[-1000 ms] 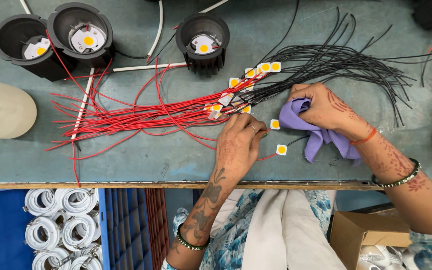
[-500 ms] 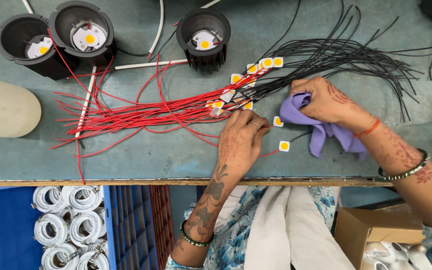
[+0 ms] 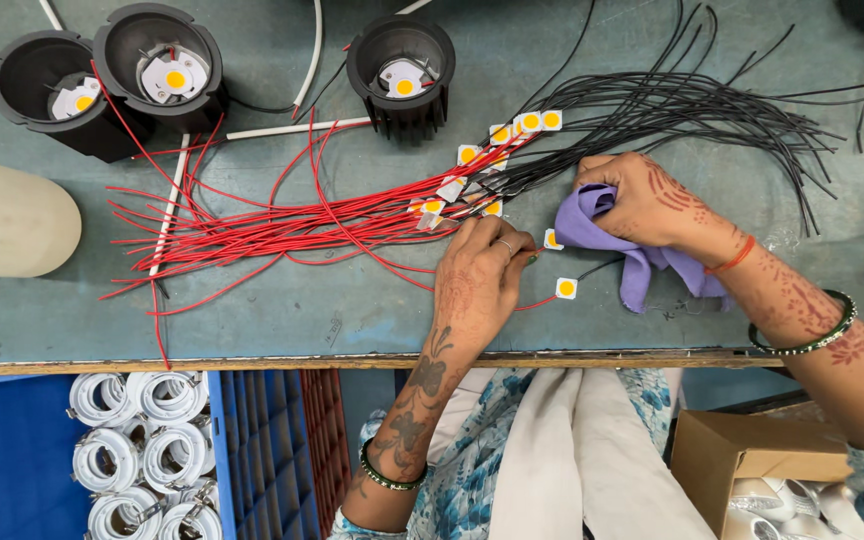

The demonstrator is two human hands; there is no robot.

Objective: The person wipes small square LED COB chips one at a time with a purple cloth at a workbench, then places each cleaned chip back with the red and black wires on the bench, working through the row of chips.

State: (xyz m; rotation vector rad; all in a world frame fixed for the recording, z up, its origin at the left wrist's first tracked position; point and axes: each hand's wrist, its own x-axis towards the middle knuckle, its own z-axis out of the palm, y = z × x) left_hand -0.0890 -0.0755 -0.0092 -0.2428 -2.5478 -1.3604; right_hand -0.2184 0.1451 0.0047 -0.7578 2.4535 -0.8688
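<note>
My left hand (image 3: 477, 285) rests on the grey-green bench, fingers pinched at a small white square LED chip (image 3: 552, 240) with a yellow centre. My right hand (image 3: 652, 200) grips a purple cloth (image 3: 607, 238) pressed against that same chip. Another chip (image 3: 566, 288) lies loose just below, on a red wire. More chips (image 3: 512, 135) sit in a cluster where a bundle of red wires (image 3: 282, 225) fans left and a bundle of black wires (image 3: 692, 105) fans right.
Three black round lamp housings (image 3: 400, 70) (image 3: 162, 70) (image 3: 52, 95) stand at the back. A beige rounded object (image 3: 7, 215) lies at the left. Below the bench edge (image 3: 252, 362) are a blue crate (image 3: 262, 450) beside white rings (image 3: 137, 450) and a cardboard box (image 3: 752, 460).
Both hands stay in nearly the same place; the right hand and the cloth shift slightly against the chip.
</note>
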